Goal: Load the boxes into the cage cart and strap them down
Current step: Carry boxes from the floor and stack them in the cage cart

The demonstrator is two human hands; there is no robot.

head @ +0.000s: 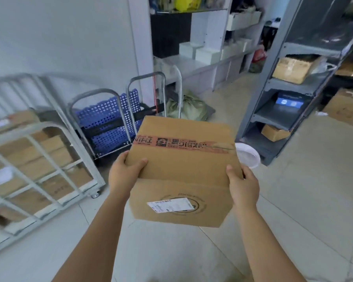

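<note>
I carry a brown cardboard box [181, 165] in mid-air at the centre of the view. It has red printed tape across its top and a white shipping label on its near side. My left hand [123, 173] grips its near left corner, thumb on top. My right hand [244, 185] grips the near right corner the same way. The grey metal cage cart [49, 157] stands at the left, on castors. Several cardboard boxes [35, 151] are stacked inside it behind its bars.
A folded blue platform trolley [108, 121] and another trolley frame lean on the wall behind the cart. A green sack [190, 108] lies on the floor. Grey shelving [273, 94] with boxes stands right; a white round lid [249, 156] lies at its foot. White shelves stand farther back.
</note>
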